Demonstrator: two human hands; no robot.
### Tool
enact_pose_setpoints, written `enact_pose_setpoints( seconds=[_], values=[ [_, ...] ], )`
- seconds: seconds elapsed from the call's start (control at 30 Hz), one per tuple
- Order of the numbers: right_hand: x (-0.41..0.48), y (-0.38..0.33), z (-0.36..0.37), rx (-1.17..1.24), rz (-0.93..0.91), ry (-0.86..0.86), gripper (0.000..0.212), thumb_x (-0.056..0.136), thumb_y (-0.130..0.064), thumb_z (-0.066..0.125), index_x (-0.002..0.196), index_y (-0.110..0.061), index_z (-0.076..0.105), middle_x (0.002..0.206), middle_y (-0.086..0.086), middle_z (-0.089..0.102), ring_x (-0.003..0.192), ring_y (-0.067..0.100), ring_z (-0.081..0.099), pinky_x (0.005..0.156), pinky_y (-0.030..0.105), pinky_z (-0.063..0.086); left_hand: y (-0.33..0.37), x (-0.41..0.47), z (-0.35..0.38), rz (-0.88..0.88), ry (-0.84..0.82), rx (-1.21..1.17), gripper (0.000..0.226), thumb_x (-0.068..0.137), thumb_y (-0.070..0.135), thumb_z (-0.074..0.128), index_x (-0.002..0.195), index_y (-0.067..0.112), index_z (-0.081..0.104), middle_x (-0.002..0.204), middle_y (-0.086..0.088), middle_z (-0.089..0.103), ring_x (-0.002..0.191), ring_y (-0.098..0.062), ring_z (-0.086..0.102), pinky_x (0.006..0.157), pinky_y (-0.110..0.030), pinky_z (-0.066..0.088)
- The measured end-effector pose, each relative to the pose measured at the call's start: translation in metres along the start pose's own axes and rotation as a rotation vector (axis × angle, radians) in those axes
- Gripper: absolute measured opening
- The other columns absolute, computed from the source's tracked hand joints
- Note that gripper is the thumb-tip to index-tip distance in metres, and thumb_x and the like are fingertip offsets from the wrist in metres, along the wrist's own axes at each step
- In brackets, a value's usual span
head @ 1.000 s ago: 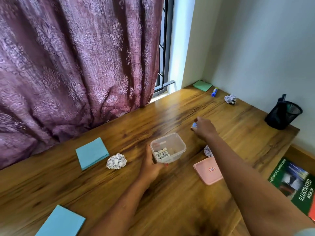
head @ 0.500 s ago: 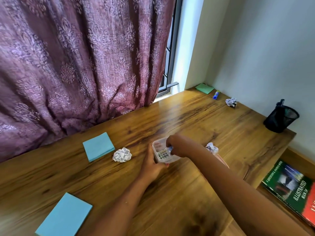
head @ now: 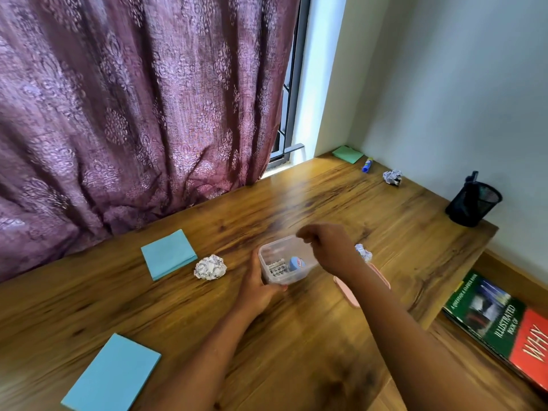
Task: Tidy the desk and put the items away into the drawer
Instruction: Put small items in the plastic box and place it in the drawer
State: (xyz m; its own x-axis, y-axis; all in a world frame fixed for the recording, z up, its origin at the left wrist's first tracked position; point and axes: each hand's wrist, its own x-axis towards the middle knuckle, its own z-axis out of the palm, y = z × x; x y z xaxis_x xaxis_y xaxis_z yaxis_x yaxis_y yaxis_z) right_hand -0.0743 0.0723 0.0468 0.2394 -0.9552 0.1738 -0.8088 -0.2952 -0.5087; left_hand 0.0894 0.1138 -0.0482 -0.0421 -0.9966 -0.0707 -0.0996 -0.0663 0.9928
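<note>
Clear plastic, that is the centre of it: a small see-through rectangular tub [head: 286,261] sits lidless on the wooden desk [head: 311,336], about mid-desk. Inside lies a little blue eraser-like piece [head: 296,264] with a red-and-white label, leaning against the near wall; whether anything else is in there I cannot tell. The left hand [head: 256,287] wraps the tub's near corner, fingers curled snug on its wall. The right hand [head: 327,247] hangs just above the open mouth, fingers loosely bunched and holding nothing I can see.

Risks now. That tub is light, so a knock from the right wrist could tip it if the left grip slackens, and the blue piece would spill out. The pink flat lid [head: 350,295] lies half hidden under the right forearm, easy to sweep off the desk edge.

Further out: a crumpled paper ball [head: 364,253] beside the right wrist, another printed one [head: 210,267] to the left, a third [head: 392,177] near the wall. Two light blue notepads [head: 169,253] [head: 114,376], a green pad [head: 347,154], and a blue glue stick [head: 367,165] wait. The black mesh pen cup [head: 474,203] holds a dark pen or two.
</note>
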Motion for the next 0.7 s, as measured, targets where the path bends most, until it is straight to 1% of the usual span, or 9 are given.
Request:
enact_pose_setpoints(
  seconds=[0.07,0.1,0.17,0.27,0.37,0.43,0.53,0.63,0.7],
  values=[
    [-0.021,0.025,-0.008,0.033,0.079,0.129,0.04,0.076,0.014,0.046,0.096,-0.008,0.073,0.094,0.009,0.074,0.087,0.02,0.067,0.083,0.034,0.052,0.0,-0.002,0.0,0.007,-0.007,0.0,0.087,0.066,-0.014,0.073,0.136,0.02,0.034,0.124,0.005,0.055,0.107,0.003,0.054,0.074,-0.007,0.048],
    [-0.03,0.04,-0.01,-0.014,0.14,0.118,0.041,0.076,0.012,0.047,0.097,-0.012,0.073,0.097,0.008,0.073,0.087,0.019,0.067,0.082,0.034,0.052,0.0,-0.002,-0.001,0.007,-0.012,-0.003,0.087,0.066,-0.015,0.073,0.136,0.02,0.034,0.123,0.006,0.055,0.107,0.004,0.053,0.074,-0.007,0.047],
    [-0.049,0.064,-0.011,-0.161,0.26,-0.064,0.05,0.076,0.009,0.044,0.108,-0.021,0.068,0.115,0.004,0.067,0.1,0.018,0.063,0.087,0.035,0.051,-0.001,-0.005,-0.001,0.015,-0.016,-0.001,0.086,0.066,-0.018,0.071,0.134,0.019,0.035,0.121,0.009,0.055,0.106,0.007,0.053,0.076,-0.006,0.047],
    [-0.065,0.079,-0.01,-0.29,0.253,-0.354,0.071,0.08,0.011,0.043,0.14,-0.027,0.044,0.148,-0.003,0.041,0.133,0.018,0.042,0.104,0.033,0.04,-0.001,-0.008,-0.002,0.038,-0.019,0.01,0.085,0.065,-0.02,0.07,0.132,0.02,0.035,0.12,0.011,0.054,0.11,0.003,0.052,0.077,-0.004,0.045],
    [-0.07,0.076,-0.01,-0.42,0.188,-0.51,0.074,0.09,0.0,0.047,0.151,-0.03,0.019,0.16,-0.006,0.015,0.146,0.016,0.02,0.112,0.028,0.025,-0.001,-0.013,-0.001,0.032,-0.023,0.014,0.083,0.065,-0.02,0.069,0.13,0.021,0.036,0.119,0.013,0.054,0.109,0.004,0.052,0.076,-0.004,0.045],
    [-0.067,0.077,-0.007,-0.436,0.196,-0.569,0.076,0.091,-0.004,0.05,0.152,-0.03,0.013,0.161,-0.004,0.009,0.147,0.017,0.017,0.113,0.027,0.022,-0.002,-0.017,-0.002,0.023,-0.03,0.014,0.084,0.065,-0.02,0.069,0.13,0.021,0.036,0.121,0.009,0.054,0.111,0.001,0.052,0.076,-0.005,0.046],
    [-0.06,0.074,-0.003,-0.432,0.194,-0.636,0.081,0.088,-0.012,0.061,0.153,-0.023,0.014,0.159,0.004,0.015,0.145,0.021,0.021,0.115,0.028,0.021,-0.001,-0.025,-0.006,0.001,-0.046,0.007,0.082,0.066,-0.019,0.069,0.127,0.026,0.037,0.121,0.007,0.054,0.11,0.0,0.052,0.074,-0.004,0.045],
    [-0.055,0.072,0.001,-0.494,0.175,-0.551,0.077,0.084,-0.025,0.068,0.149,-0.025,0.028,0.151,0.001,0.032,0.134,0.021,0.039,0.109,0.032,0.034,0.002,-0.032,-0.01,-0.043,-0.079,0.015,0.082,0.069,-0.016,0.069,0.128,0.03,0.035,0.119,0.008,0.056,0.107,0.0,0.053,0.072,-0.005,0.046],
    [-0.057,0.072,0.003,-0.496,0.186,-0.556,0.088,0.076,-0.031,0.076,0.149,-0.027,0.027,0.149,0.0,0.033,0.132,0.021,0.04,0.108,0.033,0.036,0.003,-0.037,-0.014,-0.075,-0.098,0.02,0.083,0.07,-0.015,0.068,0.131,0.03,0.034,0.118,0.009,0.057,0.107,-0.003,0.054,0.073,-0.008,0.046]
  ],
)
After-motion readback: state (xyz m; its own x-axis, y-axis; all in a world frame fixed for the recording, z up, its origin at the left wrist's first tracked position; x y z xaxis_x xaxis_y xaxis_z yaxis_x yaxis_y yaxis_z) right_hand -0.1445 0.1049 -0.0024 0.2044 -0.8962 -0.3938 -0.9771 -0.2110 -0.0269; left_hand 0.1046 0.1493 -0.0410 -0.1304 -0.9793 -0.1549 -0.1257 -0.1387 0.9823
